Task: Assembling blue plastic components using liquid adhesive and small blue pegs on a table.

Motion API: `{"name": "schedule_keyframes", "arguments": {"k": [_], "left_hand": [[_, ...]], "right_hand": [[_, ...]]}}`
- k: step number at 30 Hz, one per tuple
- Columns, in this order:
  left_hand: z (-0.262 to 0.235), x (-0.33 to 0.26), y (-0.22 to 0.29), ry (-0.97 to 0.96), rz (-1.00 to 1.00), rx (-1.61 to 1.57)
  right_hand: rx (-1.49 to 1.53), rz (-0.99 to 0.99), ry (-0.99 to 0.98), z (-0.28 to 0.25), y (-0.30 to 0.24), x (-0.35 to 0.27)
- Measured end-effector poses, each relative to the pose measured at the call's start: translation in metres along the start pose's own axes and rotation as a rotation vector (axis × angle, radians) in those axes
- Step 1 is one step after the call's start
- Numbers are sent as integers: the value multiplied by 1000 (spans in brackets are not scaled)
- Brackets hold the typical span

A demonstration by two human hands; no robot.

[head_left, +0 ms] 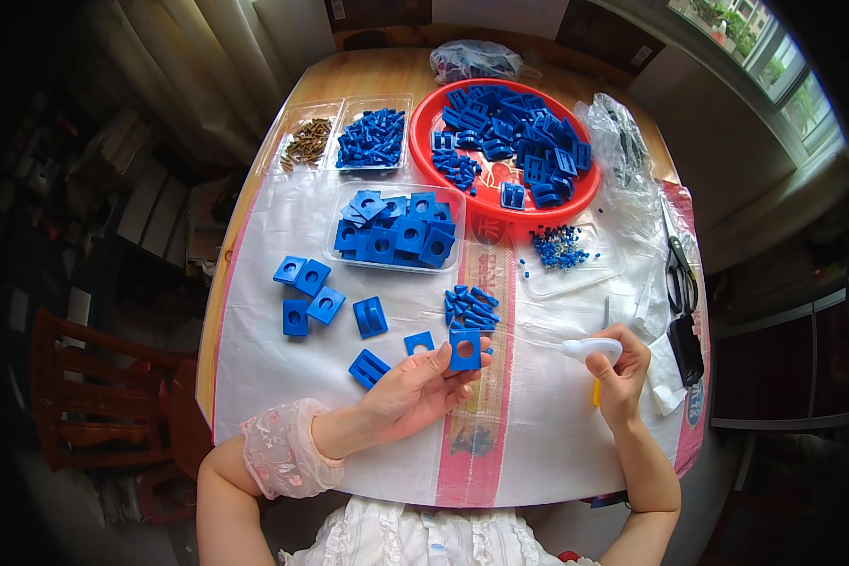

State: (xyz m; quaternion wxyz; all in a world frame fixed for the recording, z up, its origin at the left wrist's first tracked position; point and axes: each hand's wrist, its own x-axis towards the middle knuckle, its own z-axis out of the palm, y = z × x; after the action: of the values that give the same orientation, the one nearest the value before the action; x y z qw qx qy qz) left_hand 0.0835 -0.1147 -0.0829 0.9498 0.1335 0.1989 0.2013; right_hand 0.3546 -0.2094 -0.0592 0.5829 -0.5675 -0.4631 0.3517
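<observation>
Between the thumb and fingers of my left hand (410, 394) is a blue square plate with a round hole (464, 350), tilted up above the table. My right hand (623, 373) grips a small white squeeze bottle (594, 350), its thin nozzle pointing left toward the plate, apart from it. Just beyond the held plate lies a small pile of blue wedge-shaped pieces (470, 307). Beside my left hand rest another holed plate (418, 345) and two blue slotted blocks (370, 317). Partly hidden behind my right hand is something yellow (595, 392).
Farther off are a clear tray of holed plates (336, 257), a red basin (590, 193) of blue parts, and boxes of blue pins (371, 139) and brass screws (308, 143). Tiny blue and white bits (558, 247) lie on a clear lid. Black scissors (681, 276) lie at right.
</observation>
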Motion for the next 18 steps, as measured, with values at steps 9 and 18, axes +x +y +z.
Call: {"name": "schedule_keyframes", "arguments": {"k": [9, 18], "left_hand": [[-1, 0, 0, -5, -9, -8], [0, 0, 0, -5, -2, 16]], "right_hand": [[-5, 0, -1, 1, -1, 0], [5, -21, -8, -1, 3, 0]]}}
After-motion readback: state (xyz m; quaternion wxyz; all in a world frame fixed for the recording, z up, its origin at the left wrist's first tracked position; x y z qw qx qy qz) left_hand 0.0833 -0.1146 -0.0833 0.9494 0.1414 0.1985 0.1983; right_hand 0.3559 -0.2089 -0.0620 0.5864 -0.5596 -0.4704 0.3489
